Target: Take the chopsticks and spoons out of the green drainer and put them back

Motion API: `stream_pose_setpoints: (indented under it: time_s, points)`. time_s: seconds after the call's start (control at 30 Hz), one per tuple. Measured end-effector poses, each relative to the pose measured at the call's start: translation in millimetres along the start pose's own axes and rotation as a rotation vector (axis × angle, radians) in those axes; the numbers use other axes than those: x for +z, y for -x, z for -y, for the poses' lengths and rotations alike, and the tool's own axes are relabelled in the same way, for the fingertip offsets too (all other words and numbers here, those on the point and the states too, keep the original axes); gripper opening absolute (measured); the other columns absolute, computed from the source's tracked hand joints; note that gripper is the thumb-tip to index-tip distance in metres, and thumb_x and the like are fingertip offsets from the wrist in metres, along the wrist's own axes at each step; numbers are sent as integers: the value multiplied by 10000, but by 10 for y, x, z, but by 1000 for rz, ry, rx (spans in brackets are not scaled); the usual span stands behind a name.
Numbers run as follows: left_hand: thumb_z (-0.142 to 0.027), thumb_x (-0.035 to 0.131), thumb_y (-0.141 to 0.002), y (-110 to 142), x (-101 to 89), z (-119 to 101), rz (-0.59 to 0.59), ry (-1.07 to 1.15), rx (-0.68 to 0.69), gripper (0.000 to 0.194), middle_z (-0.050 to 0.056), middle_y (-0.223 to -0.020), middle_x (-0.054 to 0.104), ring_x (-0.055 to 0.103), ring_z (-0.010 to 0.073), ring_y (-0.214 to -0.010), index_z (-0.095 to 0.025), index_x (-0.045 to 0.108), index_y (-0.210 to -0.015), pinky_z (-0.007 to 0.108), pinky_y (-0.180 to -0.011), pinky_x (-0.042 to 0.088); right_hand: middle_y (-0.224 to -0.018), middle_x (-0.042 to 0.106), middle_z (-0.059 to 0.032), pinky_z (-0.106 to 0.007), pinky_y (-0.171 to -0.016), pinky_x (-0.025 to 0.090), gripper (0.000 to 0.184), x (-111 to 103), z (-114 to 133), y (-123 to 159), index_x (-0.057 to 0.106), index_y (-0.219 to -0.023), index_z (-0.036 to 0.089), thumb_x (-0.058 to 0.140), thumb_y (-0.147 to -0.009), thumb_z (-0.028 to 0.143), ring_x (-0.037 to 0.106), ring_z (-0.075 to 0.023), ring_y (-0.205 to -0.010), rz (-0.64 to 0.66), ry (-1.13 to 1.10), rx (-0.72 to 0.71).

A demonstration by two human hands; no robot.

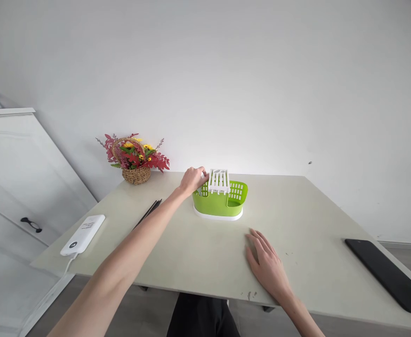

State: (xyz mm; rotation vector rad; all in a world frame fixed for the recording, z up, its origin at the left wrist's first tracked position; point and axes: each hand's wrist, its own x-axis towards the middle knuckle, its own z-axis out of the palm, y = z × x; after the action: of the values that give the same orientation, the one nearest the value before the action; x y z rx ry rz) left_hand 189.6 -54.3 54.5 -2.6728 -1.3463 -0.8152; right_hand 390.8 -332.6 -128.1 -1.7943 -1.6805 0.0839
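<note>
A green plastic utensil caddy (210, 205) with slotted walls stands upright on the table, on a white oval base. A white slatted piece (219, 181) spans its middle. My left hand (193, 179) is closed at the caddy's left end, above that compartment. Something whitish shows at its fingertips, largely hidden by the fingers, and I cannot make out what it is. Palm down, my right hand (266, 263) rests on the table in front of the caddy, fingers stretched out and nothing held. Several thin black sticks (148, 213), perhaps chopsticks, lie left of the caddy, partly behind my left forearm.
On the pale table (205, 252), a wicker basket (136, 175) of artificial flowers stands at the back left. A white power bank (83, 235) with a cable lies at the left edge, and a black phone-like slab (388, 274) at the right. A white cabinet (16, 178) adjoins the left.
</note>
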Motion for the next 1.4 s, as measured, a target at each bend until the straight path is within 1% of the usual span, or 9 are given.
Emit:
stream_pose_setpoints:
  time_s: [0.2,0.53,0.73,0.87,0.97,1.07,1.17,1.3,1.4]
  points:
    - [-363,620,-912,-176,-150,-7,-77,8,-9,202,25,-595,689,580,189,-507,-213,747,-862,308,-608,444,-1582,506,-78,-493,-1181,433,431,-3,-10,3,556,-1418,221,375,-1056,371,395,-259,-1505,2,5,-16]
    - [-367,641,-867,-584,-666,1,-186,68,-17,207,-13,-541,676,603,169,-506,-195,739,-807,303,-715,515,-1579,513,-65,-489,-1170,455,429,-5,16,4,557,-1424,237,391,-1054,377,395,-257,-1509,1,11,3]
    - [-375,668,-824,-727,-992,180,-237,100,-154,223,-4,-546,684,647,180,-576,-181,778,-807,297,-737,532,-1596,495,-32,-496,-1160,471,427,5,-11,22,538,-1434,270,403,-1055,412,384,-256,-1517,16,36,-2]
    - [-358,716,-738,-697,-1260,450,-169,33,-328,219,23,-628,731,672,206,-675,-185,817,-828,281,-687,509,-1603,485,-25,-513,-1153,478,431,-3,-19,37,529,-1436,279,401,-1056,438,381,-262,-1518,29,46,5]
    - [-362,727,-697,-550,-1362,683,30,-17,-408,212,23,-660,749,671,202,-677,-195,822,-787,266,-609,468,-1609,476,-18,-520,-1139,492,437,-14,-14,51,525,-1437,287,401,-1056,460,381,-265,-1518,46,50,18]
    - [-398,718,-691,-309,-1275,893,285,-70,-381,229,11,-661,750,668,188,-657,-203,817,-760,244,-561,436,-1612,472,-5,-526,-1115,515,441,-15,-27,68,524,-1438,304,401,-1052,480,390,-272,-1514,58,63,35]
    - [-415,708,-682,-27,-1014,1043,470,-155,-340,248,10,-670,755,679,188,-671,-215,820,-777,228,-554,430,-1609,477,6,-518,-1074,551,449,-3,-77,85,521,-1444,321,416,-1044,496,412,-277,-1502,59,88,22]
    - [-408,709,-667,308,-614,1152,574,-189,-323,264,30,-609,732,682,207,-653,-210,825,-795,240,-549,432,-1616,465,30,-503,-1052,573,455,7,-149,101,507,-1460,348,443,-1035,497,424,-269,-1496,62,129,-15]
    - [-384,695,-681,486,-408,1215,613,-142,-288,234,21,-566,712,671,198,-613,-212,820,-781,241,-546,438,-1621,457,40,-495,-1041,582,466,1,-165,106,498,-1475,360,448,-1032,495,426,-270,-1496,70,146,-16]
